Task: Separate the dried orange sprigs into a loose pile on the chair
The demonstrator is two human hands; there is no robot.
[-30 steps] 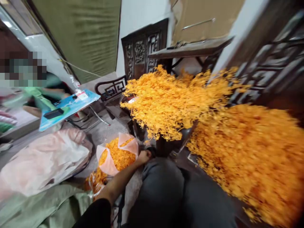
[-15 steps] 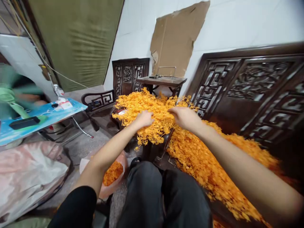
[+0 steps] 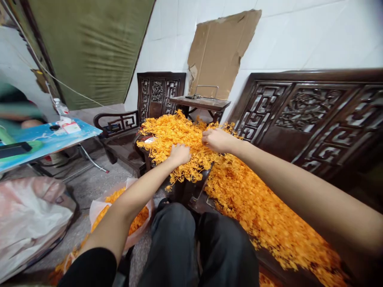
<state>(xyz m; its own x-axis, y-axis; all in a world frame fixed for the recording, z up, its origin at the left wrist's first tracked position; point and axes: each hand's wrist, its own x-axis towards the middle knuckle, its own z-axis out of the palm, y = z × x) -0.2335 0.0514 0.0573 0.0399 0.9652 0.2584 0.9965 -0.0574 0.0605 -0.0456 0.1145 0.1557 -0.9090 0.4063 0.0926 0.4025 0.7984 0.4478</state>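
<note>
Along the carved settee (image 3: 302,111) lies an orange floral heap (image 3: 248,195); a smaller pile (image 3: 175,129) overhangs the counter's (image 3: 206,174) near edge, probably for easy reach. Right hand (image 3: 218,140) and left hand (image 3: 180,154) touch it, curled; whether either grip pinches sprigs, I cannot tell.

curled left hand (image 3: 180,154) near curled right hand (image 3: 219,140)
</note>
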